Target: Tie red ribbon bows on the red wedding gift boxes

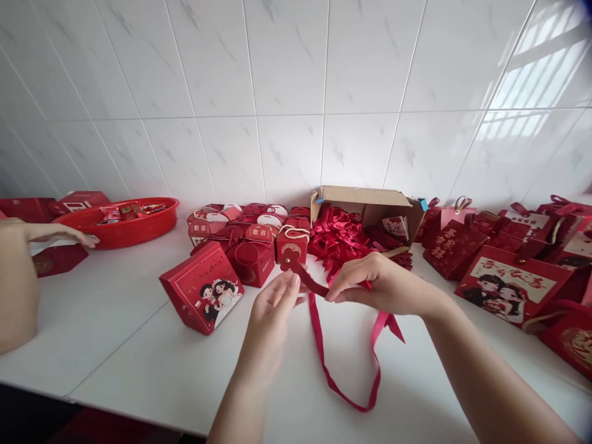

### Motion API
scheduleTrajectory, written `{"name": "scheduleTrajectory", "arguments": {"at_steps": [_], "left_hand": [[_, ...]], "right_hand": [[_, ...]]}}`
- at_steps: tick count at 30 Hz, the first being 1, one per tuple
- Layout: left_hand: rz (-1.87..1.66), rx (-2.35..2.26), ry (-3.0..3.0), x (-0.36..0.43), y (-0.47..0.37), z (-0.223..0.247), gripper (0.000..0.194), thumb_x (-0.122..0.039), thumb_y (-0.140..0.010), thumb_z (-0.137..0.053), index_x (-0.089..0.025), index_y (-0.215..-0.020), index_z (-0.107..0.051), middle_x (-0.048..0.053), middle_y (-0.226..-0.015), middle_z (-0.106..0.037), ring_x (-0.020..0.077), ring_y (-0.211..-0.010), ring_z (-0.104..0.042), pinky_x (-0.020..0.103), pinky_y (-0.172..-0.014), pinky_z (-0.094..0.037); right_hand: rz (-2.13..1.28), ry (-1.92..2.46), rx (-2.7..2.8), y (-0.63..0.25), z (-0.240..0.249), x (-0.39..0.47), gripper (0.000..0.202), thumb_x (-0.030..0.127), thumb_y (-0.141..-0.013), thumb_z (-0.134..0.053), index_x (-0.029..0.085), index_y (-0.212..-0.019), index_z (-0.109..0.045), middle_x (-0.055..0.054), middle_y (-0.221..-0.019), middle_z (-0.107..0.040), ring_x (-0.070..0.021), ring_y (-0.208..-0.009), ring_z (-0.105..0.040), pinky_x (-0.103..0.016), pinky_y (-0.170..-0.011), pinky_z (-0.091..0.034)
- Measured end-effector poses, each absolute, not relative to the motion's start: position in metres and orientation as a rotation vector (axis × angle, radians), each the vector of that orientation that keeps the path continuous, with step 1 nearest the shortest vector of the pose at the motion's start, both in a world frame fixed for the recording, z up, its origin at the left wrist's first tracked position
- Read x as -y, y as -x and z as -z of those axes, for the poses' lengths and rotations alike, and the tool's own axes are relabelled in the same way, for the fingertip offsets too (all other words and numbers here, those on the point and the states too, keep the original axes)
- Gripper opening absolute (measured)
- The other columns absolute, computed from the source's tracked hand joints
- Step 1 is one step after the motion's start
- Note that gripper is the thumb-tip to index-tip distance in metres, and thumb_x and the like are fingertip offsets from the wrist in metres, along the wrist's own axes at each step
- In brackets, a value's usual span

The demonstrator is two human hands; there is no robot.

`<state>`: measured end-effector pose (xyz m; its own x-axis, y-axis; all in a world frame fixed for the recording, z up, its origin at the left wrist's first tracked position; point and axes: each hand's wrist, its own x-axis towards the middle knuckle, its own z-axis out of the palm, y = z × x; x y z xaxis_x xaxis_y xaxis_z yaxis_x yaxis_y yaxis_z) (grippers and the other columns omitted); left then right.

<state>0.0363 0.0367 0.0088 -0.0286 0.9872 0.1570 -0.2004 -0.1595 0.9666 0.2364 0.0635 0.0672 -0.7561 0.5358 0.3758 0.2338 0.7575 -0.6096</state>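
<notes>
A flat dark-red strap (312, 282) with a flower-shaped end and a gold-coloured stud (287, 260) is held up over the white table (152, 357), right in front of the person. The left hand (274, 302) pinches it near the stud; the right hand (372, 279) has thumb and fingers closed on its other end. Below them is a loop of glossy crimson ribbon (318, 336); whether it joins the strap, I cannot tell. The step in hand seems to be working the studded end, and the next move would call for a steady right grip. To the left sits a red card box printed with a wedding couple (192, 293); behind, ribbons (337, 237) spill from an open brown cardboard carton (361, 196); far left, a co-worker's hand (62, 233) is near a red plastic basin (143, 229)
</notes>
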Motion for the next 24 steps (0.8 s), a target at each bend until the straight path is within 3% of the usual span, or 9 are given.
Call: {"name": "scheduleTrajectory", "arguments": {"at_steps": [5, 7, 11, 17, 24], "left_hand": [[-1.534, -0.882, -1.116, -0.038, -0.038, -0.009, 0.026, -0.043, -0.085, -0.059, -0.018, -0.078, -0.061, 0.002, -0.081, -0.064, 0.0169, -0.083, -0.062, 0.029, -0.076, -0.049], [-1.519, -0.93, -1.231, -0.037, -0.038, -0.008, 0.025, -0.042, -0.086, -0.057, -0.018, -0.08, -0.063, 0.002, -0.081, -0.066, 0.0171, -0.082, -0.062, 0.028, -0.076, -0.048], [-1.419, -0.994, -1.579, -0.032, -0.039, -0.009, 0.022, -0.037, -0.088, -0.055, -0.019, -0.089, -0.067, 0.003, -0.083, -0.068, 0.0188, -0.082, -0.063, 0.028, -0.076, -0.047], [-1.469, -1.128, -1.956, -0.026, -0.04, -0.012, 0.022, -0.029, -0.091, -0.052, -0.02, -0.074, -0.063, 0.001, -0.071, -0.062, 0.0153, -0.068, -0.058, 0.025, -0.066, -0.044], [-1.716, -1.123, -2.281, -0.028, -0.036, -0.008, 0.013, -0.016, -0.087, -0.057, -0.019, -0.076, -0.063, 0.0, -0.07, -0.062, 0.014, -0.066, -0.056, 0.026, -0.065, -0.041]], "right_hand": [[-0.614, 0.681, 2.476, -0.226, -0.058, -0.061, 0.014, 0.018, -0.085, -0.058, 0.022, -0.096, -0.064, -0.002, -0.092, -0.069, -0.0146, -0.08, -0.063, -0.029, -0.073, -0.052], [-0.591, 0.762, 2.342, -0.221, -0.056, -0.059, 0.012, 0.022, -0.084, -0.06, 0.021, -0.097, -0.058, -0.003, -0.095, -0.066, -0.0149, -0.081, -0.061, -0.03, -0.073, -0.052], [-0.644, 0.769, 2.042, -0.208, -0.051, -0.057, 0.029, 0.035, -0.084, -0.063, 0.022, -0.107, -0.051, -0.005, -0.1, -0.063, -0.0168, -0.087, -0.062, -0.031, -0.073, -0.053], [-0.547, 0.692, 1.969, -0.201, -0.045, -0.056, 0.015, 0.031, -0.084, -0.065, 0.021, -0.095, -0.058, -0.004, -0.09, -0.067, -0.0162, -0.082, -0.064, -0.03, -0.07, -0.053], [-0.703, 0.755, 1.837, -0.2, -0.046, -0.052, 0.03, 0.035, -0.078, -0.072, 0.019, -0.102, -0.062, -0.005, -0.088, -0.07, -0.0183, -0.08, -0.066, -0.033, -0.069, -0.055]]}}
